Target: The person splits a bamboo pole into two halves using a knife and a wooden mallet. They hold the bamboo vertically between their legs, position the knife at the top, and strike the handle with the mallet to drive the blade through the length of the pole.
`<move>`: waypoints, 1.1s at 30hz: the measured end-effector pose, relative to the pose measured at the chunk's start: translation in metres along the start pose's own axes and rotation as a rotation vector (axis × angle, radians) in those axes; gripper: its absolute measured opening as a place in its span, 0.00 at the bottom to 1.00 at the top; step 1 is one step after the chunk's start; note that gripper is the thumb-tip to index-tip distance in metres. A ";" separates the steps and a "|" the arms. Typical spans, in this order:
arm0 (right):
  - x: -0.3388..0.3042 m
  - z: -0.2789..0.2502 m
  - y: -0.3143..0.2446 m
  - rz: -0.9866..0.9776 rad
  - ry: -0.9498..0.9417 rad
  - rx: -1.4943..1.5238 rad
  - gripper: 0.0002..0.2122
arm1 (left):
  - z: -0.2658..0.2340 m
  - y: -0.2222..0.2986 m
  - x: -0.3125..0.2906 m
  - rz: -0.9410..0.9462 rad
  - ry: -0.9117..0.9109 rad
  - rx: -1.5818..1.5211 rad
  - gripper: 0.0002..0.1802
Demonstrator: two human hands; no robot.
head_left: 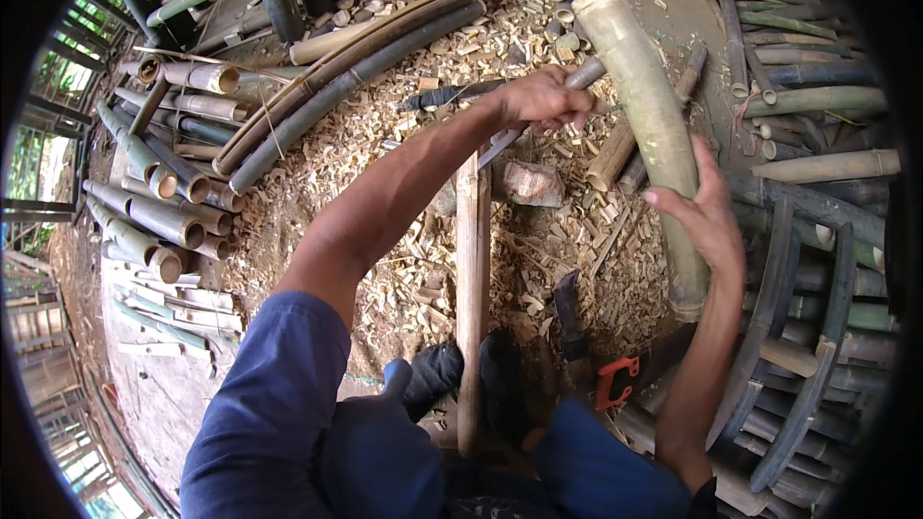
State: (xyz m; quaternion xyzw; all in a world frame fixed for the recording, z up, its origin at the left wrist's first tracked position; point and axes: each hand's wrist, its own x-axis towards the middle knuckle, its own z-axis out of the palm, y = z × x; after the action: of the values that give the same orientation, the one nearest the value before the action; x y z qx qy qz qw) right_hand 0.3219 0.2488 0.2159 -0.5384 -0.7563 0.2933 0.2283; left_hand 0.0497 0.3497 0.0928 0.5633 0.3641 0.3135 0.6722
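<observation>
My left hand is closed around the round handle of a knife, its narrow metal blade slanting down toward the near left. The handle's far end meets or overlaps a thick, pale green bamboo pole; I cannot tell whether they touch. My right hand grips this pole's lower part, with the thumb across its near side and the fingers along its right side. The pole slants from the top centre down to the right. A slimmer pale pole runs between my feet, its far end below the blade.
Wood chips cover the ground around a rough block. Near my right foot lie a dark-bladed tool and an orange saw handle. Bamboo poles are stacked at left and right, beside a ladder-like bamboo frame.
</observation>
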 end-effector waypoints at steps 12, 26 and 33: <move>0.000 0.035 0.012 0.180 -0.022 0.278 0.43 | -0.006 0.005 -0.007 -0.048 0.148 0.130 0.13; -0.117 0.059 0.107 0.757 0.282 0.427 0.39 | 0.051 -0.084 0.040 -0.336 0.377 0.980 0.15; -0.146 0.093 0.191 0.564 0.348 -0.162 0.43 | 0.058 -0.042 0.039 -0.053 0.181 0.634 0.21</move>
State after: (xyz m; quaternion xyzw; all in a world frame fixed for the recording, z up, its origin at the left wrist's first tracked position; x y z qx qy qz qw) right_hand 0.4363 0.1395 0.0123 -0.7848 -0.5481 0.1876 0.2202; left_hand 0.1202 0.3440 0.0516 0.7046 0.5166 0.2158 0.4361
